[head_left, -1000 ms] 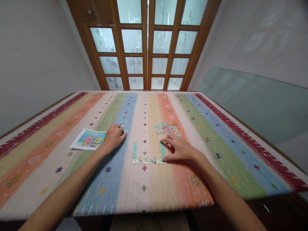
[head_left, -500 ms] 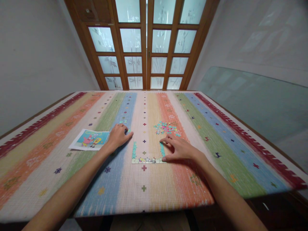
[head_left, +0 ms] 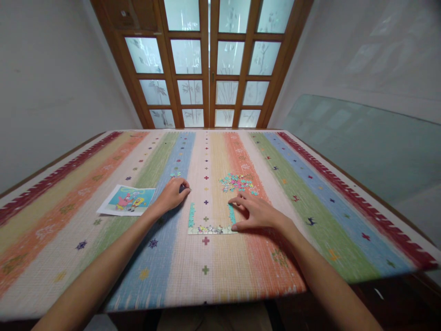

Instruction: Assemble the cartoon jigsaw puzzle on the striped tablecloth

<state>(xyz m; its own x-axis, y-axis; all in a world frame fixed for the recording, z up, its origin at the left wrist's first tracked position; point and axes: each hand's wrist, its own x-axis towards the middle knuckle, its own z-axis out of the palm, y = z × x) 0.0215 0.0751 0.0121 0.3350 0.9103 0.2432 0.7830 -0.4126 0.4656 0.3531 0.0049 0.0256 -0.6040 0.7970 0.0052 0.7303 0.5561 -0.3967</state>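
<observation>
A partly joined jigsaw puzzle (head_left: 212, 230) lies flat on the cloth as a U of edge pieces, with a pale bottom row and two turquoise sides. Left of it and a bit farther back, my left hand (head_left: 172, 194) is pinched shut at the fingertips on a puzzle piece, mostly hidden by the fingers. My right hand (head_left: 258, 212) rests at the puzzle's right side, thumb and index finger apart, touching its outer edge. A picture sheet (head_left: 129, 201) with a pink starfish and a yellow sponge character lies beside my left forearm.
Loose puzzle pieces (head_left: 237, 183) lie in a heap beyond my right hand. A few turquoise pieces (head_left: 175, 174) sit just behind my left hand. The striped tablecloth (head_left: 206, 285) covers the table, with a wood and glass door (head_left: 208, 69) behind.
The left fingers have closed over a small piece that showed at their tips, and it is now mostly covered. My right hand stays put.
</observation>
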